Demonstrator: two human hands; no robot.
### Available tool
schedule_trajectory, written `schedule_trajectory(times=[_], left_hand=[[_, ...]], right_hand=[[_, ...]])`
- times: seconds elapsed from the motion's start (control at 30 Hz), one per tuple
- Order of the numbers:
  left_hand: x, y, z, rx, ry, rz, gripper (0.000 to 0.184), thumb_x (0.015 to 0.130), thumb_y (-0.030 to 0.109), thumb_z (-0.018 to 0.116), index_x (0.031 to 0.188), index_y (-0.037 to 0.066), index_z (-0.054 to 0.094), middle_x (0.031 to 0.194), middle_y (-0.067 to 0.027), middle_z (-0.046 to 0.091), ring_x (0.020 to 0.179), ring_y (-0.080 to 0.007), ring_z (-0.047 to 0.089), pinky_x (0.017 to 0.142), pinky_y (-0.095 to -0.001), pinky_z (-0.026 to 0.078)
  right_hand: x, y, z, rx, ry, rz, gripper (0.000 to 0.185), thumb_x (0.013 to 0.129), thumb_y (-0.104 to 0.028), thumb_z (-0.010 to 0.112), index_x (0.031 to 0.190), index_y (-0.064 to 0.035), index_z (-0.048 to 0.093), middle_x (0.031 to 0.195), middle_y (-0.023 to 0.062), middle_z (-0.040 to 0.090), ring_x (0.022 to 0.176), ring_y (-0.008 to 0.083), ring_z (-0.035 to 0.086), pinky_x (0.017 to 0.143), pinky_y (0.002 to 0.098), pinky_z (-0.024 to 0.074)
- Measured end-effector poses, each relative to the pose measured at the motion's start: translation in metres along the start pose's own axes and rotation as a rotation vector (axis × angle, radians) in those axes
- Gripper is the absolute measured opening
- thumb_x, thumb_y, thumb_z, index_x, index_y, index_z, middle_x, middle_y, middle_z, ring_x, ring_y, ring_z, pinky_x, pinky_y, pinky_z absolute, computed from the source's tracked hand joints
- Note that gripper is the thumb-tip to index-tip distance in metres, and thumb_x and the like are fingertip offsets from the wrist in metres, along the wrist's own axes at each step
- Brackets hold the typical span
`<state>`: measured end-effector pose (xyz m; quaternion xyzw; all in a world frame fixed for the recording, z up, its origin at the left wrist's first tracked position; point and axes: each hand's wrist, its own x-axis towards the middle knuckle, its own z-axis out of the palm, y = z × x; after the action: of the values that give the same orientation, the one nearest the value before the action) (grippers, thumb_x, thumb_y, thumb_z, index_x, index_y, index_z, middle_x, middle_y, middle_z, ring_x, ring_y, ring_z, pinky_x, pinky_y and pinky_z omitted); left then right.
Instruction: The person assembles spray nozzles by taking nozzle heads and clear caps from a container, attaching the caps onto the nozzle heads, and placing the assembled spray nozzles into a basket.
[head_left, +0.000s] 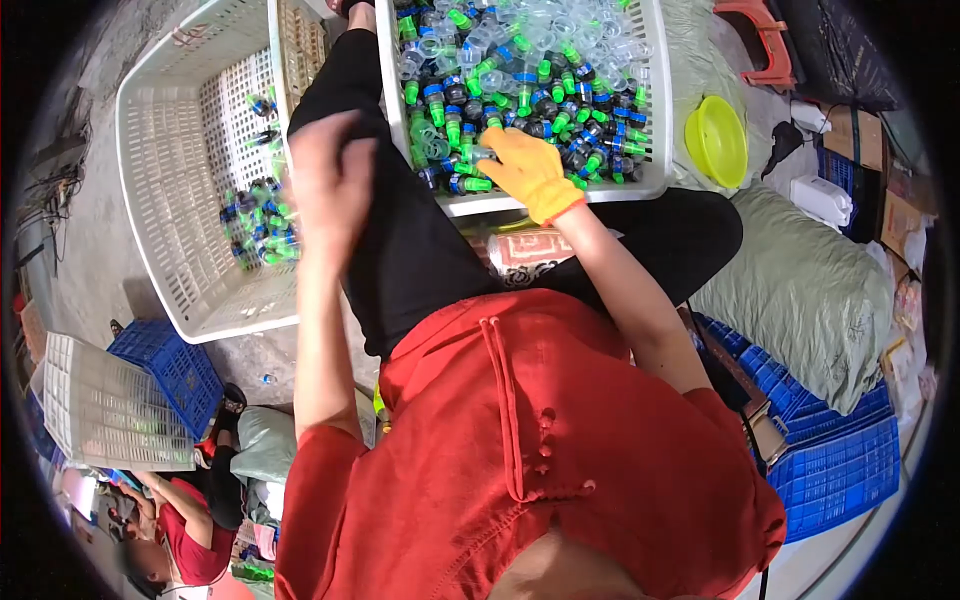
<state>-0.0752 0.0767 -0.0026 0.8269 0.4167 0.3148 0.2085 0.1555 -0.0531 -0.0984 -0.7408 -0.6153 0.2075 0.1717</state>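
Gloved right hand (527,170) at bottles (453,122) — left hand (335,185) blurred.

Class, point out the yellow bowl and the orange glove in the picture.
Yellow bowl (716,142): head view, on its wall.
Orange glove (530,172): head view, on the back of the hand.

workshop-type workspace; crates (175,190) with small plastic parts (530,85); stuffed sacks (800,285); bare, concrete-like floor (85,240).
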Motion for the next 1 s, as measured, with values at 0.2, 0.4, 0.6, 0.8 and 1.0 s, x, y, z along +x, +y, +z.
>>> schedule_trajectory(times=[0.2,0.4,0.6,0.8,1.0], left_hand=[[0.010,0.022,0.164,0.305,-0.592,0.466,0.028,0.082,0.004,0.057,0.108,0.010,0.067,0.101,-0.0113,0.059,0.099,-0.0285,0.057,0.082,-0.0411,0.049],[0.024,0.018,0.195,0.188,-0.567,0.514,0.014,0.081,0.012,0.064,0.092,0.004,0.061,0.098,-0.0142,0.059,0.103,-0.0320,0.056,0.079,-0.0446,0.049],[0.015,0.063,0.138,-0.707,-0.779,-0.446,0.036,0.095,0.026,0.061,0.113,-0.001,0.045,0.096,-0.0188,0.058,0.076,-0.0287,0.061,0.074,-0.0410,0.051],[-0.020,0.081,0.099,-0.437,-0.945,-0.072,0.052,0.087,0.033,0.070,0.119,-0.001,0.046,0.103,-0.0253,0.062,0.097,-0.0382,0.062,0.083,-0.0428,0.048],[-0.034,0.110,0.077,-0.295,-1.003,-0.020,0.043,0.077,0.010,0.075,0.112,0.000,0.054,0.101,-0.0233,0.067,0.099,-0.0389,0.065,0.080,-0.0407,0.051]], right_hand=[[-0.035,0.036,-0.058,0.247,0.157,0.139,0.025,0.079,-0.021,0.071,0.099,-0.0095,0.062,0.090,0.0105,0.064,0.083,0.0305,0.063,0.071,0.0404,0.0507],[-0.046,0.095,-0.079,-0.089,0.051,0.163,0.027,0.077,-0.021,0.072,0.099,-0.0094,0.062,0.098,0.0136,0.060,0.089,0.0347,0.062,0.073,0.0453,0.0497],[-0.039,0.091,-0.084,0.019,0.178,0.149,0.023,0.080,-0.018,0.068,0.099,-0.0081,0.058,0.096,0.0134,0.061,0.086,0.0345,0.062,0.073,0.0442,0.0504],[-0.068,0.026,-0.123,0.564,0.007,0.095,0.026,0.084,-0.013,0.063,0.109,-0.0092,0.057,0.096,0.0107,0.063,0.088,0.0265,0.065,0.076,0.0375,0.0520],[-0.104,-0.016,-0.097,0.250,0.103,-0.271,0.032,0.080,-0.025,0.069,0.097,-0.0055,0.050,0.090,0.0117,0.055,0.084,0.0309,0.061,0.066,0.0407,0.0512]])
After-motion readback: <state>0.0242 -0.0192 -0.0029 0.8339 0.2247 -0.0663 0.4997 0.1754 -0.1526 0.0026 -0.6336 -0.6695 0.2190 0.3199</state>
